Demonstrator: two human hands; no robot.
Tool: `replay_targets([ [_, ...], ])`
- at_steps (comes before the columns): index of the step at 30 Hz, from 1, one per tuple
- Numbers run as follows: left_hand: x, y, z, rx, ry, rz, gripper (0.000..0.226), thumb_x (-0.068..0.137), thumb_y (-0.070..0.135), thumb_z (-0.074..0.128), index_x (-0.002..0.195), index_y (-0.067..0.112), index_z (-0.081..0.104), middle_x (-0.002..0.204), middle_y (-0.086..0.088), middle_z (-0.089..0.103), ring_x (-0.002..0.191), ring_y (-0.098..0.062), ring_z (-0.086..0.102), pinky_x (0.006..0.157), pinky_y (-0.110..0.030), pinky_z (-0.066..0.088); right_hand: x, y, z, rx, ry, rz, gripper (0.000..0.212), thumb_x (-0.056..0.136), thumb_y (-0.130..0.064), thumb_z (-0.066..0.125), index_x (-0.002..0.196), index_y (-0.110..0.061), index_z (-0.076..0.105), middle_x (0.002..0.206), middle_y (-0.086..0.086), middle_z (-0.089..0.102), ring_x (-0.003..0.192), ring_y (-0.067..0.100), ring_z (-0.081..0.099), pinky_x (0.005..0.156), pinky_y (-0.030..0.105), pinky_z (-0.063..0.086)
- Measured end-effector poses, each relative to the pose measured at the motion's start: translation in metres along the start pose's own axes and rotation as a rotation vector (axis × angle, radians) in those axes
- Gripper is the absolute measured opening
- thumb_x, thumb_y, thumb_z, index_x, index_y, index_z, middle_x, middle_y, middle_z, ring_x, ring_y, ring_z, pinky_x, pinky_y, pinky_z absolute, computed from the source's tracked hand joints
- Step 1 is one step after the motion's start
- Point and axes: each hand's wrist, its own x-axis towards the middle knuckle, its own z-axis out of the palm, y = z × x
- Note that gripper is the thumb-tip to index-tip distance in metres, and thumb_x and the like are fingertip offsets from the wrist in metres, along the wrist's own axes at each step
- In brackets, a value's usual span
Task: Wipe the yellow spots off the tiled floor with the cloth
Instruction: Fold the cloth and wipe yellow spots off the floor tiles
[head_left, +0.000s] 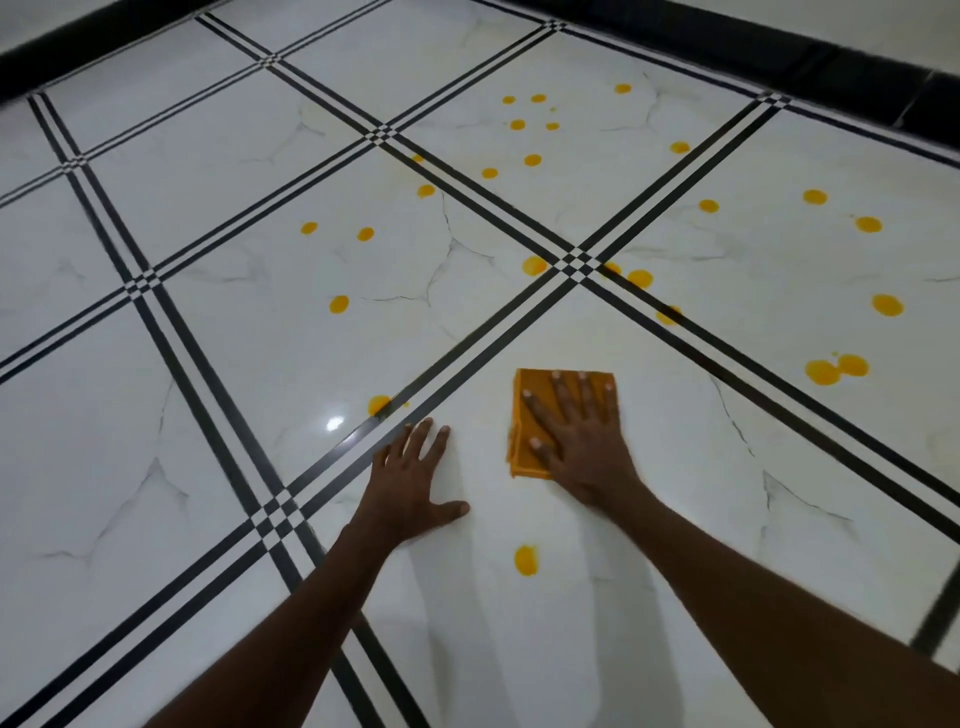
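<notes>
A glossy white tiled floor (218, 322) fills the view, marble-veined, its large square tiles divided by paired black lines that cross in small checkered knots. A dark baseboard (779, 57) runs along the 12 to 2 o'clock edge.

Round yellow spots (532, 160), wet-looking and flat, scatter from centre toward 1 and 3 o'clock. A merged double blot (834, 370) sits at 3 o'clock. One spot (525, 560) lies near 6 o'clock between the person's forearms, and another (378, 404) sits at the tile joint just left of centre.

The right hand (582, 441) lies flat with fingers spread on a folded orange cloth (530, 415), pressing it to the tile just below centre; it is pinned under the palm rather than gripped, which likely spreads pressure for wiping. The cloth looks soft, squarish, folded in layers.

The left hand (415, 478) rests open and empty on bare tile beside it at 7 o'clock, apparently bracing the person's weight. Most spots remain, so the job seems early.
</notes>
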Motion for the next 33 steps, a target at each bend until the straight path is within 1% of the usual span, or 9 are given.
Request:
replay_targets([
  [6,-0.023,-0.002,0.010,-0.027,0.046,-0.065,0.114,0.071,0.086,0.028,0.160,0.019,0.005,0.166,-0.013,0.005,0.154,-0.030,0.006,0.122,-0.048,0.014,-0.095,0.085,-0.008,-0.036,0.023,0.226,0.070,0.099,-0.060,0.021,0.161,-0.029,0.027,0.168,0.017,0.023,0.150,0.049,0.023,0.118,0.070,0.015],
  [10,-0.046,-0.014,0.023,-0.039,0.033,-0.115,0.110,0.072,0.085,0.026,0.160,0.023,0.000,0.167,-0.010,-0.003,0.154,-0.029,-0.001,0.122,-0.050,0.012,-0.107,0.025,-0.010,0.055,0.069,0.374,0.074,0.097,-0.059,0.026,0.161,-0.023,0.027,0.164,0.025,0.025,0.148,0.054,0.023,0.117,0.072,0.012],
  [14,-0.051,-0.017,0.022,-0.030,0.008,-0.118,0.108,0.074,0.086,0.025,0.160,0.026,-0.003,0.167,-0.009,-0.005,0.154,-0.029,-0.002,0.122,-0.053,0.013,-0.161,-0.091,0.022,0.127,0.068,0.181,0.070,0.098,-0.054,0.037,0.161,-0.026,0.024,0.168,0.020,0.019,0.153,0.051,0.013,0.121,0.070,0.003],
  [18,-0.051,-0.023,0.019,-0.005,0.023,-0.087,0.106,0.074,0.087,0.025,0.160,0.029,0.001,0.168,-0.008,0.000,0.154,-0.030,0.003,0.121,-0.052,0.016,-0.060,-0.067,0.012,0.101,0.009,-0.028,0.063,0.101,-0.051,0.029,0.161,-0.035,0.020,0.168,0.014,0.022,0.153,0.047,0.020,0.120,0.069,0.011],
  [22,-0.056,-0.035,0.020,-0.001,0.024,-0.098,0.106,0.073,0.088,0.027,0.159,0.033,-0.002,0.168,-0.008,-0.002,0.154,-0.031,0.001,0.121,-0.052,0.012,-0.031,0.002,0.008,0.054,0.098,0.178,0.063,0.102,-0.051,0.024,0.162,-0.033,0.018,0.168,0.017,0.023,0.151,0.050,0.020,0.120,0.069,0.011],
  [25,-0.056,-0.035,0.023,-0.001,0.032,-0.099,0.105,0.077,0.088,0.030,0.159,0.033,-0.004,0.167,-0.008,-0.004,0.154,-0.032,0.000,0.121,-0.053,0.011,-0.097,-0.045,0.003,0.093,0.116,0.362,0.070,0.098,-0.052,0.032,0.162,-0.027,0.022,0.166,0.022,0.023,0.151,0.051,0.018,0.120,0.070,0.007],
  [29,-0.057,-0.040,0.023,-0.027,0.027,-0.080,0.103,0.079,0.086,0.036,0.159,0.034,-0.003,0.168,-0.005,-0.006,0.154,-0.029,-0.002,0.120,-0.052,0.008,-0.128,-0.126,0.023,0.134,0.047,0.032,0.073,0.098,-0.056,0.036,0.163,-0.028,0.016,0.170,0.017,0.010,0.155,0.047,0.004,0.123,0.067,-0.001],
  [31,-0.058,-0.044,0.023,-0.043,0.051,-0.061,0.102,0.079,0.086,0.038,0.159,0.035,0.000,0.168,-0.004,-0.005,0.154,-0.027,-0.002,0.120,-0.050,0.008,-0.071,-0.109,0.024,0.080,0.039,-0.107,0.072,0.099,-0.060,0.032,0.163,-0.030,0.018,0.170,0.014,0.011,0.156,0.046,0.007,0.122,0.070,0.005],
  [33,-0.059,-0.046,0.025,-0.035,0.094,-0.037,0.102,0.079,0.085,0.039,0.159,0.034,0.003,0.168,-0.004,-0.001,0.154,-0.027,0.001,0.120,-0.048,0.010,-0.020,-0.068,0.019,0.000,0.055,-0.053,0.072,0.098,-0.061,0.030,0.162,-0.031,0.021,0.170,0.015,0.017,0.154,0.047,0.015,0.119,0.070,0.012],
])
